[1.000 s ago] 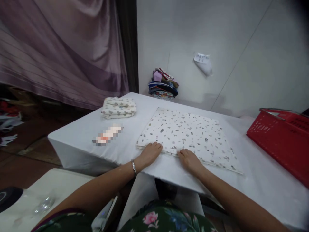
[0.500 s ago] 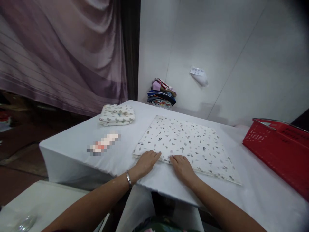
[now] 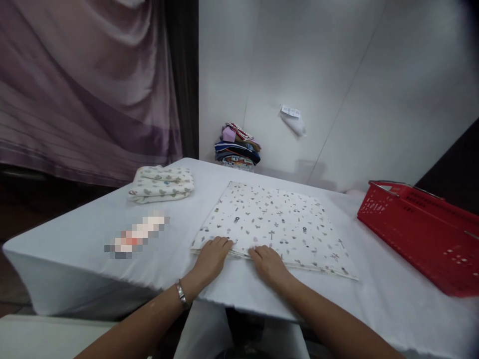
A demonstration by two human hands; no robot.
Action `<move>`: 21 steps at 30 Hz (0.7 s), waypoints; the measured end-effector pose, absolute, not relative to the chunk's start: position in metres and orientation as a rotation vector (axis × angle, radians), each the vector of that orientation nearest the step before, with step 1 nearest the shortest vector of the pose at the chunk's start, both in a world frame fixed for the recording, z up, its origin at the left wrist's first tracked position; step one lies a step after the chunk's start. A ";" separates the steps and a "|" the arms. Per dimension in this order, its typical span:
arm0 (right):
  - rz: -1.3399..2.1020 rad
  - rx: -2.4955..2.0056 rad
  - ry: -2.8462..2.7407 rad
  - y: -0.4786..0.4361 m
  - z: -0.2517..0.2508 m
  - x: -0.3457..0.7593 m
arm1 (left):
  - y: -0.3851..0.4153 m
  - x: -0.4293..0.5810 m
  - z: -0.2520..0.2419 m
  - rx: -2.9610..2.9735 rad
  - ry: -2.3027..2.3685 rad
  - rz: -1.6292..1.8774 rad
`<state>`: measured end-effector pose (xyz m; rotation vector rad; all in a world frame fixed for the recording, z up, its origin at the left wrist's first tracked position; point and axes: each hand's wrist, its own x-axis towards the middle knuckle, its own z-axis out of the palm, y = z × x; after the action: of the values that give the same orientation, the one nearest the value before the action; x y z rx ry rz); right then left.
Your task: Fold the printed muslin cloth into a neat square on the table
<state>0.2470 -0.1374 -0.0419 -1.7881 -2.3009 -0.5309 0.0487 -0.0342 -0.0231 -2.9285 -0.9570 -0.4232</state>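
A folded white cloth printed with small grey and brown figures lies flat on the table in front of me, its layered edge toward me. At the left part of that near edge, my left hand rests palm down, fingers laid over the cloth; a silver bracelet circles the wrist. Close beside it to the right, my right hand lies palm down on the same edge, fingers also flat on the cloth. Both thumbs are hard to make out. Farther left sits a thicker folded bundle of similar printed cloth, touched by neither hand.
The table wears a white cover. A blurred-out flat item lies left of my hands. On the right stands a red basket with metal handles. A stack of folded fabrics is at the back by the wall; a purple curtain hangs left.
The view has turned slightly right, so everything sits farther left and more of the basket shows. Both hands stay at the cloth's near edge, with little visible movement along it.
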 end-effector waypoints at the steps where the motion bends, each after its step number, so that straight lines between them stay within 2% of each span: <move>1: -0.515 -1.791 -2.297 -0.138 -0.041 0.247 | -0.033 0.047 -0.023 -2.920 -0.973 -0.420; 10: -0.484 -1.768 -2.289 -0.136 -0.047 0.247 | -0.024 0.022 -0.018 -2.874 -1.032 -0.308; 21: -0.470 -1.747 -2.285 -0.123 -0.046 0.229 | -0.020 0.020 -0.024 -2.886 -0.993 -0.360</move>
<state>0.2293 -0.1227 -0.0458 -1.7468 -2.2851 -0.4699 0.0204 -0.0203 -0.0243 -2.8858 -0.9925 -0.3597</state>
